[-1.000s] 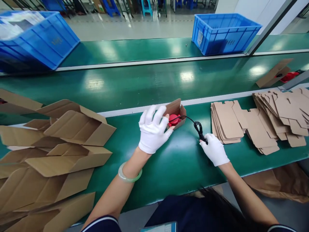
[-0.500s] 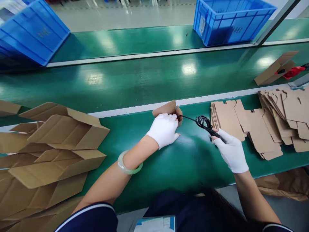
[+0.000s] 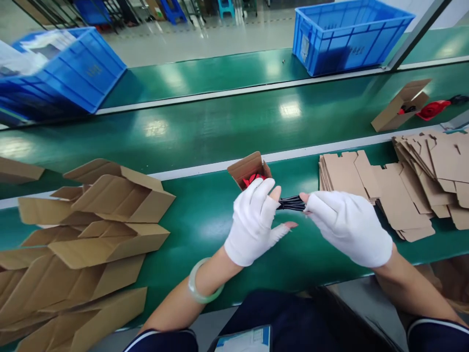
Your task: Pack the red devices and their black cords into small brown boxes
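My right hand (image 3: 344, 227), in a white glove with bare fingertips, pinches the right end of a folded black cable bundle (image 3: 291, 203). The bundle's left end meets the fingers of my left hand (image 3: 252, 222), gloved the same way. That hand's thumb stretches apart from its fingers, and no firm grip shows. Just beyond my left hand is a small open cardboard box (image 3: 244, 170) with a red object (image 3: 253, 179) inside. My left fingers cover the box's near side and part of the red object.
Opened cardboard boxes (image 3: 110, 244) are piled at left, flat cardboard blanks (image 3: 403, 195) at right. A box (image 3: 401, 105) and a red item (image 3: 433, 110) sit farther right. Two blue crates (image 3: 351, 44) stand at the back, beyond a white rail (image 3: 205, 169).
My right hand has moved left with the cable, now a tight folded bundle. My left hand has drawn back toward me from the box, uncovering the red object.
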Demonstrator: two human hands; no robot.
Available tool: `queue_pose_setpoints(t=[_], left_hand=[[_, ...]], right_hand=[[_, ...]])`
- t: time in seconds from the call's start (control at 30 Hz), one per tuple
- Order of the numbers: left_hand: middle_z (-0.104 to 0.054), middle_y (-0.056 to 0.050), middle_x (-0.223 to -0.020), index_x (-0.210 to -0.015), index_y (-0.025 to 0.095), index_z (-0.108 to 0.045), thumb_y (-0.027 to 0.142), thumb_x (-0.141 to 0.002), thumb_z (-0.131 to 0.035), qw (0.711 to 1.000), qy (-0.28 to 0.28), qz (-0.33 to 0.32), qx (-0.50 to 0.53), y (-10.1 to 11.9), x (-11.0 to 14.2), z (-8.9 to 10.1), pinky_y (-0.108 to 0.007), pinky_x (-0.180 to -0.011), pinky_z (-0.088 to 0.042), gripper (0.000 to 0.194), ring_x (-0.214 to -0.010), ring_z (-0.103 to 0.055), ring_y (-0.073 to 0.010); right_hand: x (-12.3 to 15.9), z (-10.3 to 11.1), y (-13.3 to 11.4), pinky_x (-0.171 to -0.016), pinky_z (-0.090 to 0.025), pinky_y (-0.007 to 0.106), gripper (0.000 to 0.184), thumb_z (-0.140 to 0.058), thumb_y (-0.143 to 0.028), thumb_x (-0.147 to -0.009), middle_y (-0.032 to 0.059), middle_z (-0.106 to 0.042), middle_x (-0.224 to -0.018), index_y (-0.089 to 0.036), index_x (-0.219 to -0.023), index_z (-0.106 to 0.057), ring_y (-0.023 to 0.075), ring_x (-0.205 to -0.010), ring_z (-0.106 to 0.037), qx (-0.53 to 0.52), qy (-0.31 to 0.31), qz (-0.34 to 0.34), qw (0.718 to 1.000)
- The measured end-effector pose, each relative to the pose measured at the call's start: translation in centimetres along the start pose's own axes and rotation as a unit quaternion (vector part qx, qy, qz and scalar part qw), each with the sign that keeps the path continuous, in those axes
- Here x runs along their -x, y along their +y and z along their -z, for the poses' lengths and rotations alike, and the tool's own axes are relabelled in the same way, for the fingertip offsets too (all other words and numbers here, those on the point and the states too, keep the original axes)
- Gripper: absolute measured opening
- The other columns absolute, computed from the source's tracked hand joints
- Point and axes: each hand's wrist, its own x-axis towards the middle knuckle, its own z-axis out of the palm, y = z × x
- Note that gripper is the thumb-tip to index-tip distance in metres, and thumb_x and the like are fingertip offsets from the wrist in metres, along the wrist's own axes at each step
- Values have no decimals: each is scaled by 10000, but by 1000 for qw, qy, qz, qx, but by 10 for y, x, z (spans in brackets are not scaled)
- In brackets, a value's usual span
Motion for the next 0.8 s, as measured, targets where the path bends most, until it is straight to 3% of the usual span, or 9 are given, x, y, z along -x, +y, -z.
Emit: queue_pose_setpoints(t=[0.1,0.23,0.37,0.47,0.57,0.67,0.8], left_hand=[[-463,-190,-1235,-1319,130,-374,768,-690,-577,979,62,122,153,11,13,-14,-472,-998,-412,919,-1175,-463,-314],[-421,-162,-1250,-1311,173,-399,836,-578,-586,888,116,266,357,18,30,-19,-468,-1039,-387,1006,-1175,-460,-308],[-469,-117,-1219,-1255,228,-437,664,-586,-754,770,187,343,505,18,36,-16,-406,-1053,-402,860,-1146,-510,-258],[-566,-83,-1116,-1167,230,-477,386,-688,-808,705,177,355,588,14,36,-13,-393,-998,-467,603,-1067,-585,-225],[-641,-80,-997,-1041,185,-543,295,-788,-722,687,131,359,618,9,38,-10,-385,-910,-527,329,-954,-643,-221],[-674,-75,-937,-972,175,-586,319,-825,-684,688,140,365,611,4,43,-9,-344,-848,-548,228,-879,-667,-212],[-680,-89,-954,-924,180,-637,449,-811,-678,718,160,359,575,2,49,-11,-376,-899,-525,295,-972,-646,-248]], right_hand=[[1,-9,-20,-604,-390,253,85,-518,-126,-941,19,-653,-859,-150,-988,-584,123,-714,-577,-116,65,-43,990],[2,-30,-51,-656,-447,219,192,-511,-82,-921,31,-661,-878,-154,-1092,-560,115,-748,-603,-239,111,-107,959],[-2,-48,-90,-668,-486,235,190,-473,-113,-931,57,-656,-865,-140,-1096,-564,138,-754,-618,-328,111,-114,931],[-5,-60,-115,-659,-504,245,181,-442,-155,-951,61,-663,-834,-141,-1053,-592,155,-753,-631,-329,121,-128,928],[-4,-64,-123,-688,-512,250,178,-444,-157,-956,69,-672,-890,-147,-1047,-596,162,-795,-637,-345,98,-123,925],[0,-58,-116,-677,-513,268,132,-499,-203,-944,63,-648,-868,-169,-1044,-579,171,-774,-620,-357,69,-144,920],[7,-50,-106,-717,-539,318,507,-589,-311,-901,130,-586,-1099,-178,-1352,-397,186,-807,-609,-364,50,-198,909]])
